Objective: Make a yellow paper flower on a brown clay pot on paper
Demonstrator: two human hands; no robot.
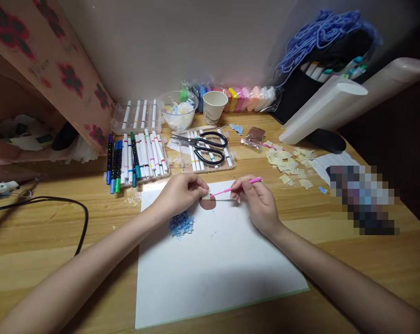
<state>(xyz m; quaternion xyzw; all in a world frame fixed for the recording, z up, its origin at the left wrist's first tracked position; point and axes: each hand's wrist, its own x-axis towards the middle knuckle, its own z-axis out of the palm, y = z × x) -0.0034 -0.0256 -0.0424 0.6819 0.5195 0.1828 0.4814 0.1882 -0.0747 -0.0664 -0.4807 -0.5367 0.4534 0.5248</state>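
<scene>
Head view: hands apart, mid-frame. Left bare hand (182, 194) pinches a small pale scrap (206, 196) by a flat, round-edged brown piece (208, 204) on the white paper sheet (227, 264). Right bare hand (260, 204) grips a thin pink stick (254, 180), tip at the scrap. Blue shredded flakes (181, 224) piled left of centre. Black-handled metal scissors (193, 141) upper centre; cream square scraps (281, 158) upper right.
</scene>
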